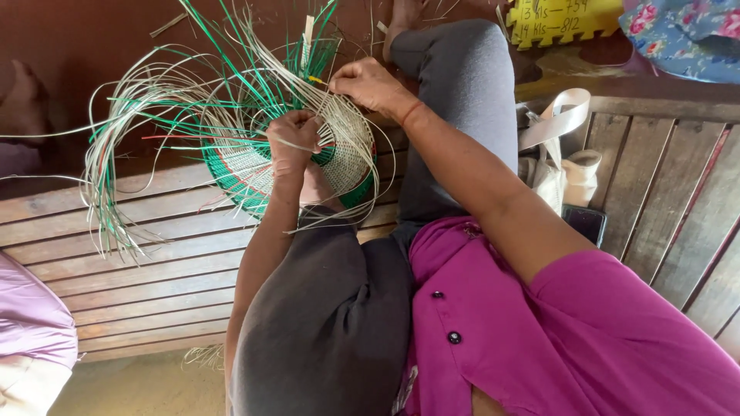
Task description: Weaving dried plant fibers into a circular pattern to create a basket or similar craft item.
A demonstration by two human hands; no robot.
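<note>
Support is a slatted brown wooden bench [154,270] running across the middle of the frame, slats slightly gapped. On it: cream fabric bag with a wide ribbon handle [559,166] at right of centre, dark flat phone [586,222] just below the bag, mauve cloth bundle [31,323] at lower left edge.

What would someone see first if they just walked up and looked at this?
First, the half-woven basket of pale and green strips resting on the person's knee, with long loose strips fanning out to the left over the wooden slat bench. Next, the two hands at work on it: the left hand gripping the weave at the middle, the right hand pinching strips at the top edge. The bright pink shirt fills the lower right.
</note>
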